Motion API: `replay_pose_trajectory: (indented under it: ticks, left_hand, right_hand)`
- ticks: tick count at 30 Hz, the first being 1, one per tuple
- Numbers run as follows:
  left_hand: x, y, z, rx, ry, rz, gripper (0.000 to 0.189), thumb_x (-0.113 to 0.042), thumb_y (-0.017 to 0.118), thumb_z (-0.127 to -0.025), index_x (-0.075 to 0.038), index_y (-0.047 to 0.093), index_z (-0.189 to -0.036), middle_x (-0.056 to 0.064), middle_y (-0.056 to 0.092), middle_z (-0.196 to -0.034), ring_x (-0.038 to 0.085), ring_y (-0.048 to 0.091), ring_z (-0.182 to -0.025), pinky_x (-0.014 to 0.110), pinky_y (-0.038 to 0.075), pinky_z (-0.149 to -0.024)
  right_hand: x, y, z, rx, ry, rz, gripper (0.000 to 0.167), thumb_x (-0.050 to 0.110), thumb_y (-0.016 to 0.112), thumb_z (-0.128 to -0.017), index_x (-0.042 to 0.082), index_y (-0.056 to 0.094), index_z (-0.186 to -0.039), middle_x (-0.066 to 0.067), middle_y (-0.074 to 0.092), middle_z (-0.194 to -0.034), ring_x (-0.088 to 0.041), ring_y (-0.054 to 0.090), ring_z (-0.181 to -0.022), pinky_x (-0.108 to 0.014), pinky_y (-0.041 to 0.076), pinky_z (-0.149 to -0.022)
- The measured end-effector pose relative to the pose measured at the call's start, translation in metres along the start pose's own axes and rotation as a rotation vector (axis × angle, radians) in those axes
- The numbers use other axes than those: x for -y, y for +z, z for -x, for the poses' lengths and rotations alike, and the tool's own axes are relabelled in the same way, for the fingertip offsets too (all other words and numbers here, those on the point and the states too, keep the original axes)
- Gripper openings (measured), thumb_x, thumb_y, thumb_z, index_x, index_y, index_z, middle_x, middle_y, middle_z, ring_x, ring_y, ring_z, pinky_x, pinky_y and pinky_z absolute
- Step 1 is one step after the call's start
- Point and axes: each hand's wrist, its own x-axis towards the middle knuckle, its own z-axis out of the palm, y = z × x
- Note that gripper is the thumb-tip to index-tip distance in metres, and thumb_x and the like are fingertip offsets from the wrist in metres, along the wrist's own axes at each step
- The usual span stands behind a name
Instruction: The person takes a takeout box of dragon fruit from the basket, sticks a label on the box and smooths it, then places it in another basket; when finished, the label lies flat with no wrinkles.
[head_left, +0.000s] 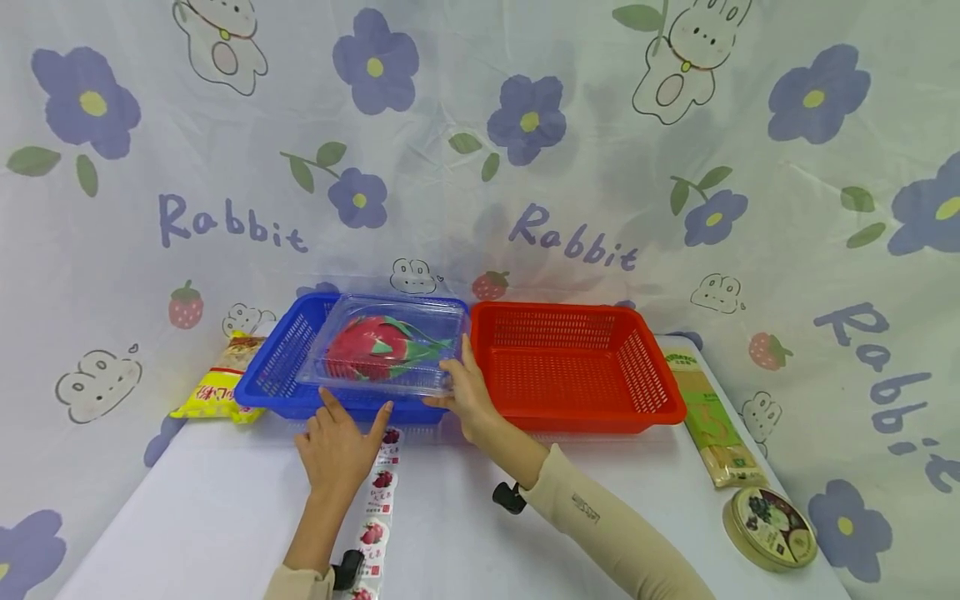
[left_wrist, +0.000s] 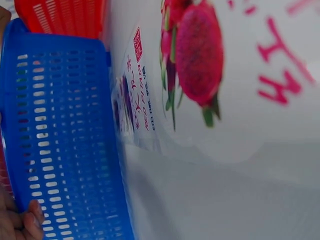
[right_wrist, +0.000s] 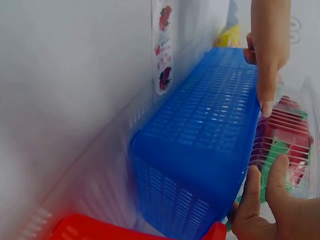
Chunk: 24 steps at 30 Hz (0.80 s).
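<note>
A clear plastic box (head_left: 397, 307) with a red dragon fruit (head_left: 366, 346) inside lies over the blue basket (head_left: 272, 379), slightly tilted. At the box's front right corner, my right hand (head_left: 471, 396) pinches it between thumb and fingers. My left hand (head_left: 341, 450) is at the basket's front rim, fingers spread and fingertips right by the box's lower edge. From the right wrist, the left hand (right_wrist: 271, 40) reaches down to the rim with one finger extended. Below the left hand runs a strip of dragon fruit stickers (head_left: 381, 492) on the white table.
To the right of the blue basket stands a red basket (head_left: 570, 423). A yellow bag (head_left: 225, 379) leans at the far left. Along the right edge lie a green-labelled pack of noodles (head_left: 712, 425) and a round tin (head_left: 772, 529). A patterned curtain (head_left: 450, 167) hangs behind.
</note>
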Motion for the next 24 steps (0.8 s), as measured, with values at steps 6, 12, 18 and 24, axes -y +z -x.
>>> replay_pose_trajectory:
  ticks: [6,12,18,24]
  left_hand:
    - [-0.001,-0.001,0.002,-0.005,-0.008,0.002,0.115,-0.069,0.053,-0.089,0.015,0.008,-0.152,0.039,0.055,-0.108,0.052,0.053,-0.101,0.064,0.034,-0.089]
    - [-0.002,-0.002,0.002,-0.001,-0.006,0.011,0.115,-0.067,0.056,-0.089,0.015,0.006,-0.152,0.039,0.054,-0.109,0.052,0.052,-0.102,0.064,0.032,-0.09]
    - [-0.001,-0.001,0.002,-0.006,-0.005,0.011,0.115,-0.066,0.057,-0.088,0.014,0.004,-0.152,0.039,0.055,-0.107,0.052,0.052,-0.101,0.063,0.031,-0.09]
    - [-0.001,0.0,0.001,-0.007,-0.004,0.014,0.116,-0.069,0.054,-0.089,0.013,0.003,-0.153,0.039,0.055,-0.108,0.052,0.052,-0.102,0.063,0.031,-0.091]
  right_hand:
    - [0.0,-0.005,0.003,0.013,-0.003,0.012,0.074,0.021,0.045,-0.1,0.034,0.004,-0.16,-0.021,0.029,-0.157,-0.036,0.054,-0.121,-0.042,0.057,-0.086]
    - [0.001,-0.007,0.006,0.015,-0.013,0.013,0.073,0.022,0.044,-0.101,0.035,0.003,-0.16,-0.017,0.044,-0.15,-0.029,0.062,-0.11,-0.039,0.057,-0.086]
    - [0.003,-0.009,0.009,0.028,-0.037,0.006,0.071,0.022,0.041,-0.103,0.037,0.001,-0.16,-0.011,0.048,-0.147,-0.032,0.062,-0.114,-0.039,0.057,-0.086]
    - [0.004,-0.011,0.013,0.022,-0.043,0.018,0.071,0.023,0.041,-0.103,0.034,0.0,-0.16,-0.017,0.045,-0.148,-0.03,0.063,-0.11,-0.04,0.057,-0.087]
